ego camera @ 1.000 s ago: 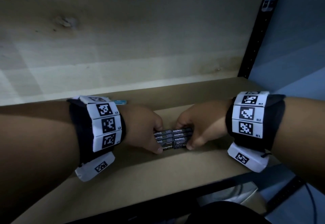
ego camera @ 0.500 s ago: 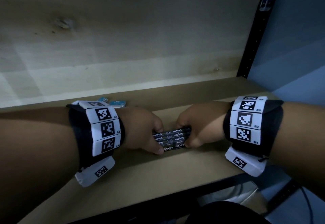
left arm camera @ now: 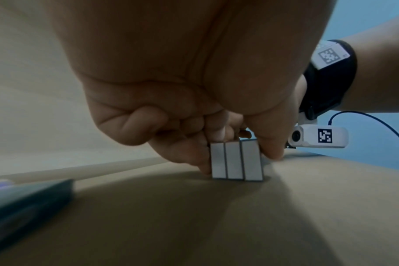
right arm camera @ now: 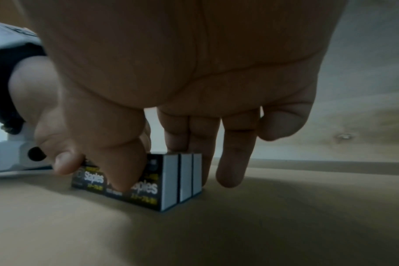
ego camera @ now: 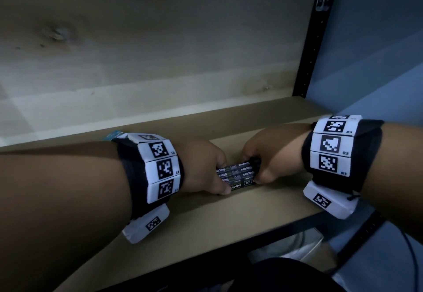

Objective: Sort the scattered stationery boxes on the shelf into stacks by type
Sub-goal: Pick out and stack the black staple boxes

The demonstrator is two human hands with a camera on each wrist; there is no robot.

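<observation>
"Staples" is printed on each of the black staple boxes (ego camera: pixel 237 175) I pinch. My left wristband (ego camera: pixel 163 168) reads L1, L2, L3. My right wristband (ego camera: pixel 330 146) reads R1, R2.

Blurred dark box (left arm camera: pixel 23 207) cut off at left; teal packet (ego camera: pixel 113 135) mostly behind wrist.

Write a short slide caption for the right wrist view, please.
Right hand pinches three staple boxes standing side by side on the shelf.

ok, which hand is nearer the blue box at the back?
Left. Left hand grips the staple boxes at the end toward the blue box; right hand grips the far end.
</observation>
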